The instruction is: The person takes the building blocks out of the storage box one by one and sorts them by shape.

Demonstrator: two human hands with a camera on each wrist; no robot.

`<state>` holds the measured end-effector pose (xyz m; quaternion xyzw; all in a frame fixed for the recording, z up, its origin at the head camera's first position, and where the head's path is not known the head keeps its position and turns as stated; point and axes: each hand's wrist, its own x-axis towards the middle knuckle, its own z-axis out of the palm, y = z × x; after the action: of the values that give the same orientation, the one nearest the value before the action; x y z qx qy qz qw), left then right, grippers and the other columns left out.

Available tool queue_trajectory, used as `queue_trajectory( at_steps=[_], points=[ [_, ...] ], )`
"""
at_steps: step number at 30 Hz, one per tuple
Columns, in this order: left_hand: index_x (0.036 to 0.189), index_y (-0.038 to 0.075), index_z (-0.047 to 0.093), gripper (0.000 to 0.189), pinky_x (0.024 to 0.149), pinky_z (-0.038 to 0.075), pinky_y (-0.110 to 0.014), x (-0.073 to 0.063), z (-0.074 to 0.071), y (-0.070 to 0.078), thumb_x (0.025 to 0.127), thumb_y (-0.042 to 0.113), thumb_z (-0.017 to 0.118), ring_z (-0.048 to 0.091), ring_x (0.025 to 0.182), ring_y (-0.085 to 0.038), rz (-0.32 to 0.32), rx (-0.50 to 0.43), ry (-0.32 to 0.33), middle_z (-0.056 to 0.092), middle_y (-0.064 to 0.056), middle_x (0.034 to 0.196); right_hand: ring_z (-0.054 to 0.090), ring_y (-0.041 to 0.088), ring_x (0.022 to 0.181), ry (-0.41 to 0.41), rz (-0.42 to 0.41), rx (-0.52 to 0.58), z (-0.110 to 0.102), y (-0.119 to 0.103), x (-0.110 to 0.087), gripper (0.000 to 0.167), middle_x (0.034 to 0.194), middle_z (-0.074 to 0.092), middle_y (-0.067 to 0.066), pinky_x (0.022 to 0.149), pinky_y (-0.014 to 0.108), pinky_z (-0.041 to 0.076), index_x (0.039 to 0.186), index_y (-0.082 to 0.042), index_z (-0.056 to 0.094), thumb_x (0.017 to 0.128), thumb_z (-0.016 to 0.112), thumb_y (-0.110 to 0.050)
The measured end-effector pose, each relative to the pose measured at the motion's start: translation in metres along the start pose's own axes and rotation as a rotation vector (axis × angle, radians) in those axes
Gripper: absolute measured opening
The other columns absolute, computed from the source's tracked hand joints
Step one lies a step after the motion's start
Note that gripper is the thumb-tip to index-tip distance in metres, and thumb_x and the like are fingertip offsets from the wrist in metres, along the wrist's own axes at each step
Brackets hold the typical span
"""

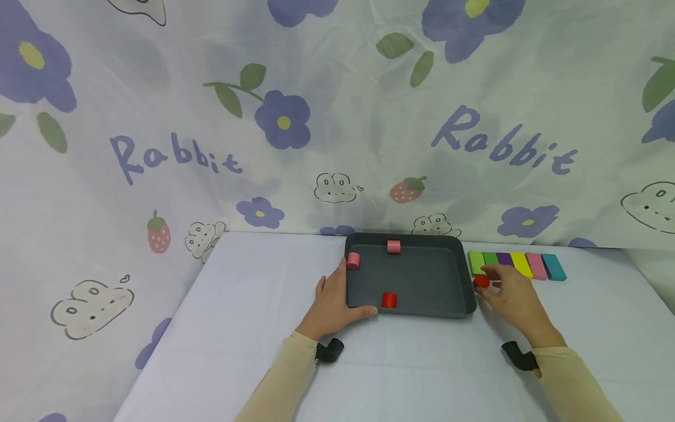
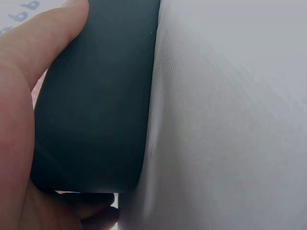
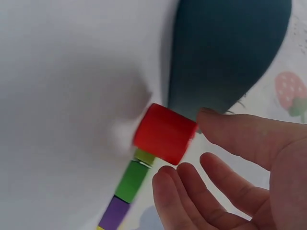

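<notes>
Beside the right wall of a dark grey tray (image 1: 416,275), my right hand (image 1: 514,296) pinches a red cylindrical block (image 1: 482,281) between thumb and fingertips. In the right wrist view this red block (image 3: 165,133) overlaps the green end of a row of blocks. My left hand (image 1: 332,305) rests around the tray's near left corner, its fingers along the left side and its thumb on the front rim. Another red cylinder (image 1: 389,300) lies inside near the front wall. One pink cylinder (image 1: 353,261) is at the left wall, and a second pink cylinder (image 1: 394,246) at the back wall.
Right of the tray, flat blocks lie side by side: light green (image 1: 476,262), green, purple, yellow (image 1: 521,265), pink (image 1: 536,266) and teal (image 1: 554,267). A white cloth covers the table (image 1: 422,369). Behind it hangs a patterned curtain (image 1: 348,135).
</notes>
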<state>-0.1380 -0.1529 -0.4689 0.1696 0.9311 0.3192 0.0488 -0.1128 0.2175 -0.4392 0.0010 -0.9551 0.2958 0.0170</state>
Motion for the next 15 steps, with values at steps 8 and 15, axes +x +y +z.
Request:
queue_trajectory(
  at_steps=[8, 15],
  points=[
    [0.162, 0.006, 0.003, 0.128, 0.120, 0.007, -0.060, -0.001, -0.002, 0.001, 0.077, 0.071, 0.073, 0.026, 0.150, -0.028, -0.008, -0.005, -0.006, 0.023, -0.012, 0.165, 0.058, 0.051, 0.110, 0.075, -0.029, -0.018, -0.007, -0.015, -0.003, 0.056, 0.125, 0.058, 0.033, 0.089, 0.062, 0.051, 0.135, 0.009, 0.053, 0.089, 0.076, -0.013],
    [0.162, 0.006, 0.002, 0.128, 0.120, 0.006, -0.060, 0.000, -0.001, 0.000, 0.077, 0.071, 0.072, 0.026, 0.150, -0.028, -0.005, 0.000, -0.006, 0.023, -0.012, 0.165, 0.058, 0.048, 0.107, 0.133, -0.081, -0.016, -0.008, -0.033, -0.007, 0.052, 0.123, 0.059, 0.032, 0.086, 0.061, 0.052, 0.131, 0.008, 0.057, 0.088, 0.077, -0.011]
  ],
)
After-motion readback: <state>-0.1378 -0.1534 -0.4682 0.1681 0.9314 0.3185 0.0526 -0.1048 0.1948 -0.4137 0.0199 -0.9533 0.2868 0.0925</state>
